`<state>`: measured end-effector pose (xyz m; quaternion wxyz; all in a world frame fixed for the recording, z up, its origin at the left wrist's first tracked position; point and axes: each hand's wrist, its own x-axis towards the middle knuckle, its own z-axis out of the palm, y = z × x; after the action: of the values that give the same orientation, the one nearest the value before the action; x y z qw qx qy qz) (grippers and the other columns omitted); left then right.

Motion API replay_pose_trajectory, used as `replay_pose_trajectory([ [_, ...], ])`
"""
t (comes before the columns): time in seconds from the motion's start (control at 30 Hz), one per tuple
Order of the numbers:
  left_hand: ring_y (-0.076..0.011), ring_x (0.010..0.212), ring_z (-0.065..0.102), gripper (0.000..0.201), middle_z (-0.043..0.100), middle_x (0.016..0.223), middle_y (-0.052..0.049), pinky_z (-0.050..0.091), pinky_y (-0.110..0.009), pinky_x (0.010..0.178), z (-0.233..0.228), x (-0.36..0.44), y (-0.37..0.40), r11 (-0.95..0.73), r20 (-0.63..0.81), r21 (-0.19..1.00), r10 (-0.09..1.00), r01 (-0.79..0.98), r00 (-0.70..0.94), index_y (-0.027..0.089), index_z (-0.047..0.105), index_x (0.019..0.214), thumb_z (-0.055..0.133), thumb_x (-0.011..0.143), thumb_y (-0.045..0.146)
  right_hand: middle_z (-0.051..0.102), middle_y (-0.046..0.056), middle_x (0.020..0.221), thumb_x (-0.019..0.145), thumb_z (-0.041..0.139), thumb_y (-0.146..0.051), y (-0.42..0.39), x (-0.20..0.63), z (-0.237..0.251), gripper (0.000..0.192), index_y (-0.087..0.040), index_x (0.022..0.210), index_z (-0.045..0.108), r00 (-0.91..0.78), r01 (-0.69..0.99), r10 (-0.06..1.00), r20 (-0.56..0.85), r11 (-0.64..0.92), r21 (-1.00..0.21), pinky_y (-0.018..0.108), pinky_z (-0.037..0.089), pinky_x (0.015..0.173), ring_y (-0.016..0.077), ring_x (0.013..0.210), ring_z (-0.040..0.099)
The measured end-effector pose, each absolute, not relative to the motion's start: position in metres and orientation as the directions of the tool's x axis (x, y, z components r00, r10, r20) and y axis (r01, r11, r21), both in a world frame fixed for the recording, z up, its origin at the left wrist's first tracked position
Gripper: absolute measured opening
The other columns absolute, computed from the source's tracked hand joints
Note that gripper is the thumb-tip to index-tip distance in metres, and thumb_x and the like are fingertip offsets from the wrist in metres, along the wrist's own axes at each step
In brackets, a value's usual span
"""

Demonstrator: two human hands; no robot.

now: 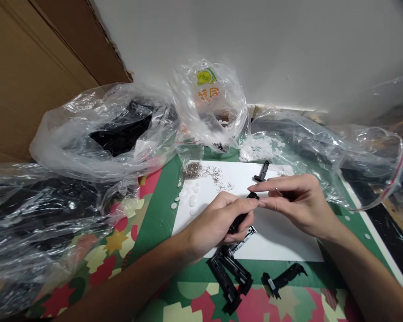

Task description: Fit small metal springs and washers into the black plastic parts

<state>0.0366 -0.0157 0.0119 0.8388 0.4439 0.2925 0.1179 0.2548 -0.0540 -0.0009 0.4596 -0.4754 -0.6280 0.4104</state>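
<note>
My left hand (223, 217) is wrapped round a black plastic part (238, 222), held tilted above the white sheet. The thumb and forefinger of my right hand (297, 201) close in at the upper end of that part. A thin metal tip (278, 191) shows between the right fingers; the rest of it is hidden. Whatever is pinched at the fingertips is too small to name. Just beyond my hands another black part (263, 171) stands on the sheet. Below them lie several similar black parts (226, 284), with one more part (285, 279) to the right.
On the white paper (289, 243) are thin wire springs (218, 176) and small white discs (192, 201). Behind it stands a plastic bag (210, 107), with white pieces (260, 147) beside it. Clear bags of black parts (121, 134) lie left; a zip bag (366, 165) lies right.
</note>
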Motion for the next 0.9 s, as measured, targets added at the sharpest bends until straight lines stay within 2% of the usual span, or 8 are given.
replay_pose_trajectory([
  [0.13, -0.0051, 0.040, 0.026, 0.054, 0.032, 0.045, 0.009, 0.017, -0.022, 0.045, 0.0113, 0.0378, -0.0169, 0.573, -0.349, 0.819, 0.469, 0.022, 0.811, 0.018, 0.048, 0.058, 0.061, 0.101, 0.048, 0.071, 0.002, 0.068, 0.087, 0.088, -0.022, -0.0525, 0.2555, -0.0018, 0.019, -0.024, 0.106, 0.090, -0.155, 0.182, 0.962, 0.227, 0.253, -0.950, 0.026, 0.037, 0.052, 0.0118, 0.057, 0.049],
  [0.4, -0.0044, 0.038, 0.025, 0.057, 0.032, 0.044, 0.010, 0.015, -0.022, 0.041, 0.0090, 0.0394, -0.0165, 0.581, -0.318, 0.814, 0.459, -0.009, 0.830, 0.019, 0.048, 0.055, 0.065, 0.099, 0.052, 0.056, -0.003, 0.060, 0.089, 0.085, -0.016, -0.0534, 0.2542, -0.0020, 0.026, -0.027, 0.112, 0.088, -0.174, 0.126, 0.951, 0.255, 0.278, -0.952, 0.026, 0.027, 0.049, 0.0092, 0.054, 0.041],
  [0.9, -0.0053, 0.036, 0.024, 0.051, 0.036, 0.040, 0.009, 0.020, -0.020, 0.041, 0.0116, 0.0375, -0.0173, 0.638, -0.265, 0.769, 0.367, -0.033, 0.892, 0.020, 0.049, 0.060, 0.056, 0.105, 0.044, 0.050, -0.006, 0.060, 0.091, 0.078, -0.006, -0.0548, 0.2512, 0.0024, 0.034, -0.029, 0.115, 0.087, -0.169, 0.120, 0.928, 0.333, 0.355, -0.927, 0.026, 0.025, 0.050, 0.0079, 0.053, 0.038],
])
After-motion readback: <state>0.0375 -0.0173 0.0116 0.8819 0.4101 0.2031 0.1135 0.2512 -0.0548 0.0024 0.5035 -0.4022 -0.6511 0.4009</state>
